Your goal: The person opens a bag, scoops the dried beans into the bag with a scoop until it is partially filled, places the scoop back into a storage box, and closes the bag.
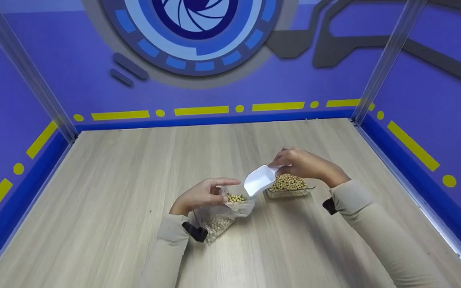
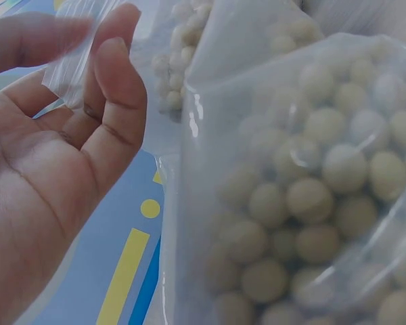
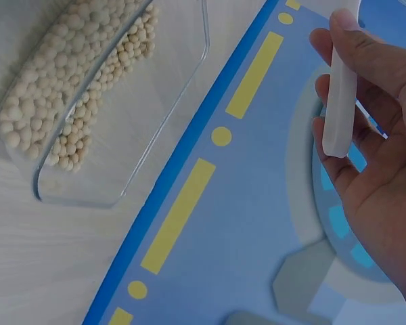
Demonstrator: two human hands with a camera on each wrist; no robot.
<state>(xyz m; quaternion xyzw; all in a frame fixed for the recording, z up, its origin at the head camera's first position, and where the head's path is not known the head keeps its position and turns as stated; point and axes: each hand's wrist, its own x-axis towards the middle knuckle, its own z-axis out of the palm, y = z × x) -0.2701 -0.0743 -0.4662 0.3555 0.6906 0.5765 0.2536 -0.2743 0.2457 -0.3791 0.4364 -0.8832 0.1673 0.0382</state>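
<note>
My left hand (image 1: 200,196) pinches the rim of a clear plastic bag (image 2: 193,169) between thumb and fingers. The bag's mouth gapes, and round yellowish soybeans (image 1: 237,198) show inside it. In my right hand (image 1: 305,163) is a white plastic scoop (image 1: 260,180), gripped by its handle (image 3: 340,101). The scoop's bowl tilts down toward the bag's mouth, its lip just above the opening, and no beans show in it. Behind and below the right hand stands a clear rectangular container (image 1: 289,194), with soybeans (image 3: 61,74) heaped toward one side.
The wooden tabletop (image 1: 126,172) spreads around the bag and container. Blue-purple panels (image 1: 74,72) with yellow dashes enclose it at the back and both sides. Metal corner posts (image 1: 386,60) rise at the back corners.
</note>
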